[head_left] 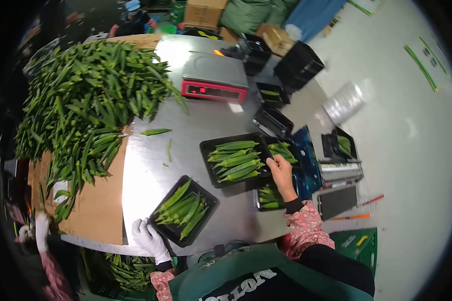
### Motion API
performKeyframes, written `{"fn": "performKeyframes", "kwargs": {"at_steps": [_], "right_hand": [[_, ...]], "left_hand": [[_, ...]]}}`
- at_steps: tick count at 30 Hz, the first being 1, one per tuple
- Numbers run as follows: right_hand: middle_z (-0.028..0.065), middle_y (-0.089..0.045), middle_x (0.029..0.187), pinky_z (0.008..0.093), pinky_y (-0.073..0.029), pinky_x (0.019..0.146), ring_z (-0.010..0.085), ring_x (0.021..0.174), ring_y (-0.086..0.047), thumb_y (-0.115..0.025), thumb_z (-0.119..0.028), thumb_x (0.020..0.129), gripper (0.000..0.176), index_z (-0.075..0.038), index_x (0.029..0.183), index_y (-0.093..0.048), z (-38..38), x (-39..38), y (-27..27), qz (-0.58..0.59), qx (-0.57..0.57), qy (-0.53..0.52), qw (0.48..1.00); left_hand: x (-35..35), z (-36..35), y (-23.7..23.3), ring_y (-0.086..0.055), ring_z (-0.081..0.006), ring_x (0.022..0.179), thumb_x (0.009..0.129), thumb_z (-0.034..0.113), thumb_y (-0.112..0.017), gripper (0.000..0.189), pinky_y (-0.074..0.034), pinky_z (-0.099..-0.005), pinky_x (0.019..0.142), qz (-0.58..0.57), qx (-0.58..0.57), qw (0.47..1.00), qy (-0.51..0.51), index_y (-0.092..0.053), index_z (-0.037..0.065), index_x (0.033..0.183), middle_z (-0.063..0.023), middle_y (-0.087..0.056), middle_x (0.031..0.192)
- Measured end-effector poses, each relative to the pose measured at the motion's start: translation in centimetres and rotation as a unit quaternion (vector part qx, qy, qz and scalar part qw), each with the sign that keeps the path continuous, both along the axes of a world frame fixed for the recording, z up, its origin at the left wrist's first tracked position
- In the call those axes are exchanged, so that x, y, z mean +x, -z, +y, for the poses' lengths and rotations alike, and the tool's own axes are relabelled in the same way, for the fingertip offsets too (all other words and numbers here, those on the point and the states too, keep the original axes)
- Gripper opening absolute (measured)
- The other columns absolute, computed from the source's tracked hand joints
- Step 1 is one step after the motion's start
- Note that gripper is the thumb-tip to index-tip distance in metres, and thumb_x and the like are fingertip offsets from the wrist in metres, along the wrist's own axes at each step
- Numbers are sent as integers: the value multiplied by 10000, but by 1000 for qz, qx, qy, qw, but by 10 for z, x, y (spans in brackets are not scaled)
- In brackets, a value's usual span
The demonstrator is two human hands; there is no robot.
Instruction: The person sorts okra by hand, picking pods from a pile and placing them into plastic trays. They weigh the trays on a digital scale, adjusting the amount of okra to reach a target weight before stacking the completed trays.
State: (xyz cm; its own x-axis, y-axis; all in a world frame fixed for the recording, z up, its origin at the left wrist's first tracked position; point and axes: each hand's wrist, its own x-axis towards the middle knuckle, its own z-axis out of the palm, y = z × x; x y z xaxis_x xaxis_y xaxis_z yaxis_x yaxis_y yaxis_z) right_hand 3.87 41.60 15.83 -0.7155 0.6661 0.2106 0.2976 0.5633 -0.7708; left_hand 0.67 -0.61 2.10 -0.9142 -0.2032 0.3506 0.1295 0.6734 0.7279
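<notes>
A black tray of okra [205, 150] lies on the steel table, and my bare right hand [281, 175] pinches its right rim. Okra pods [236, 159] sit in rows inside it. Nearer to me, a second black tray [206, 228] rests at an angle with a looser bundle of okra [183, 210]. My left hand [149, 240], in a white glove, is at that tray's left corner, its fingers stretched along the table and touching or almost touching the rim. More okra trays [271, 196] stand partly hidden behind my right hand.
A large okra heap [90, 95] covers cardboard [95, 215] on the left. A red-fronted scale [213, 75] stands at the back. Black trays [273, 120] line the right edge. Another person's gloved hand [42, 231] is at far left. A green crate [356, 246] sits lower right.
</notes>
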Motion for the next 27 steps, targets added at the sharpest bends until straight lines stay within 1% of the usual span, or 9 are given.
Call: {"fn": "performKeyframes", "kwargs": {"at_steps": [6,8,13,16,17,19,23,25,27], "right_hand": [[35,-451,628,280,-393,553,72,611,-423,-642,-188,918,237,14,830,-555,48,123,-14,-22,83,97,992],[-17,-426,647,263,-353,557,59,632,-392,-633,-204,943,284,7,786,-527,57,155,-6,-40,72,119,990],[-15,-415,636,282,-333,536,63,619,-375,-639,-199,935,304,13,763,-506,57,191,31,-20,32,147,988],[15,-416,632,287,-327,535,73,613,-367,-634,-198,933,302,18,761,-511,56,199,50,-45,53,191,979],[82,-487,615,357,-373,540,161,561,-464,-615,-229,948,310,24,786,-538,56,199,56,-75,92,197,973],[141,-570,697,411,-425,604,270,639,-556,-605,-250,951,287,18,849,-583,66,199,69,-130,178,180,959],[230,-648,953,488,-478,767,420,886,-623,-608,-271,937,310,19,1044,-632,49,186,36,-181,346,182,903],[206,-651,1018,462,-478,834,394,958,-610,-609,-187,931,285,36,1108,-625,36,170,10,-122,388,177,896],[182,-656,1004,413,-493,814,351,917,-628,-587,-133,949,212,18,1085,-646,8,138,-18,-56,272,113,954]], "left_hand": [[3,-1,7,-559,-341,1056,840,-41,-589,183,-451,-431,931,-7,-51,999,5,-653,-45,1012,-171,-594,1107],[4,-1,5,-547,-335,1084,849,-16,-593,191,-438,-427,956,-24,-59,998,7,-647,-41,1030,-161,-589,1132],[2,-4,9,-530,-326,1125,880,38,-594,211,-416,-420,997,-55,-66,996,15,-631,-32,1076,-148,-581,1165],[4,-2,10,-550,-330,1078,882,26,-581,211,-441,-411,956,-30,-54,998,14,-634,-64,1066,-161,-586,1147],[3,-3,9,-556,-326,1071,901,43,-575,207,-444,-408,953,-21,-72,997,20,-633,-61,1070,-163,-592,1138],[3,-6,7,-566,-317,1057,939,78,-562,206,-449,-401,947,-5,-106,994,23,-633,-57,1077,-169,-604,1119],[5,-12,29,-592,-299,1003,991,140,-542,213,-463,-393,929,5,68,997,24,-641,-21,1089,-164,-637,1059],[11,1,10,-589,-298,993,981,142,-564,195,-461,-398,916,-10,87,996,0,-632,2,1099,-146,-642,1030],[5,1,5,-570,-325,954,947,121,-577,143,-449,-420,860,37,-23,999,1,-633,36,1048,-146,-625,996]]}}
